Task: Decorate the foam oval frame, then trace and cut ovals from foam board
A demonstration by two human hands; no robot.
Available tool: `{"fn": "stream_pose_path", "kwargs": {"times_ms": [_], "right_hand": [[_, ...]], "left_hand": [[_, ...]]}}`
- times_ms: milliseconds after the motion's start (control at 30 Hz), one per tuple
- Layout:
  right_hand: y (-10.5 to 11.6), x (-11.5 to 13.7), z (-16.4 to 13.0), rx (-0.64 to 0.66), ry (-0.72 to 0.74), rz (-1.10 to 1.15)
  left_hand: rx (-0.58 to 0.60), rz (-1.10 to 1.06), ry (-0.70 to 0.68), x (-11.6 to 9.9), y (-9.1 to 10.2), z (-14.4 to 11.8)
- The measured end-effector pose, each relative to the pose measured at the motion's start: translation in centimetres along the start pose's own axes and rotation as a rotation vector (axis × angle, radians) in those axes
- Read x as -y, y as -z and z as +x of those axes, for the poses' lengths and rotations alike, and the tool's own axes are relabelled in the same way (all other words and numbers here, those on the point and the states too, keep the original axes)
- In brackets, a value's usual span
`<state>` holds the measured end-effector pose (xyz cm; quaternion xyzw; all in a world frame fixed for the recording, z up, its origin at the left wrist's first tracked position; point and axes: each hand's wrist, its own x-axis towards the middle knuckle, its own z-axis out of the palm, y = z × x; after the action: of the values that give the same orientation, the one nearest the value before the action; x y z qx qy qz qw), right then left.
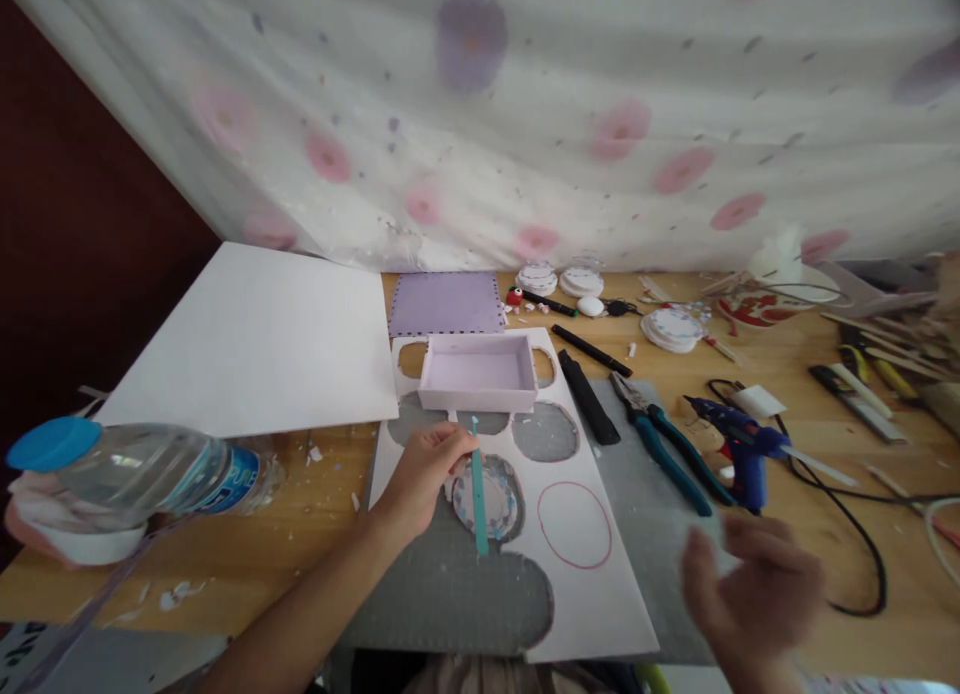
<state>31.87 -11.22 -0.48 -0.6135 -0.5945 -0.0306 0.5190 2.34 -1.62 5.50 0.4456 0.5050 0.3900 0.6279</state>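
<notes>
My left hand (429, 474) pinches a flat teal stick (479, 504) near its upper end, where a small whitish blob shows. Below the stick lies a round disc (501, 494) with a patterned rim, sitting in a cut-out of the white foam board (585, 604). My right hand (754, 584) is smeared by motion at the lower right, its fingers partly curled. Nearest to it is a blue glue gun (746, 454), apart from the hand. Just beyond my left hand, an open pale lilac box (480, 399) rests on the board.
Teal-handled pliers (667, 454), a black cutter-like tool (589, 399) and a black pen (592, 350) lie right of the board. A water bottle (150, 464) lies at left beside a large white sheet (270, 344). The glue gun's black cable (874, 554) loops across the right side.
</notes>
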Motion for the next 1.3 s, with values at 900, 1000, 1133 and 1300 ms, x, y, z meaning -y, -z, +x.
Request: {"fn": "stream_pose_path", "kwargs": {"times_ms": [900,1000,1133,1300], "right_hand": [[-11.5,5.1,2.3,0.224,-0.016,0.64],[-11.4,5.4,2.2,0.21,-0.068,0.665],[-11.2,5.8,2.4,0.175,-0.173,0.729],[-11.5,6.2,2.1,0.227,-0.279,0.806]], "left_hand": [[0.118,1.059,-0.737,3.0,-0.2,-3.5],[0.09,0.988,-0.772,1.5,0.1,-3.2],[0.068,0.932,-0.768,-0.5,1.0,-1.6],[0.114,0.964,-0.706,0.6,1.7,1.8]]}}
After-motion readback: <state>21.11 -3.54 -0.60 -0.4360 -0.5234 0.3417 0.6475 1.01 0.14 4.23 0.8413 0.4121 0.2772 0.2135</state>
